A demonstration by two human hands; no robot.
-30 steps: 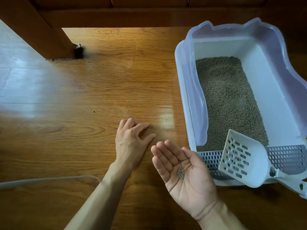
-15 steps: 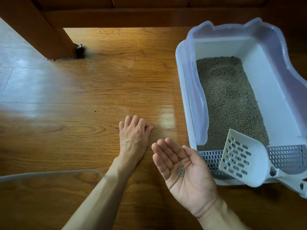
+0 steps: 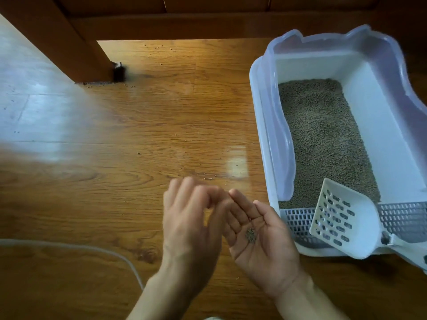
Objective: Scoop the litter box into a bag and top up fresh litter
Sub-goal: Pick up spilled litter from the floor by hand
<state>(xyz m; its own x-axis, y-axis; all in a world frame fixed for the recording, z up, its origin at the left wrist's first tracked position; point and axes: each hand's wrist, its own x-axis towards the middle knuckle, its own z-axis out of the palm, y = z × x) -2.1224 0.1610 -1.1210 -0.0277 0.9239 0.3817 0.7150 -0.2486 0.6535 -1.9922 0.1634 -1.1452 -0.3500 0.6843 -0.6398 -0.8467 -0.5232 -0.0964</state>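
Cupped palm-up, the right hand carried a small heap of grey-brown litter pellets in the hollow of its palm, its fingers nearly straight and curled round nothing. Beside it the left hand, blurred, hung back-up above the floor with its fingertips bent toward the right hand's fingers; whether they pinched any pellets could not be told from the blur.

Just right of the hands sat the white rectangular plastic litter box with a pale lilac translucent rim, on the glossy brown wooden plank floor. Grey-brown granular litter covered most of its bottom, leaving a bare white strip along the right inner wall. At its near end a grey perforated grille spanned the box, and a white slotted plastic scoop lay across that grille, blade tilted toward the litter, handle pointing to the lower right edge of view.

A few stray pellets lay on the floor just beyond the left hand, with more scattered farther off near a dark brown wooden furniture leg. A thin pale curved edge, perhaps of a bag or cord, crossed the floor at lower left.
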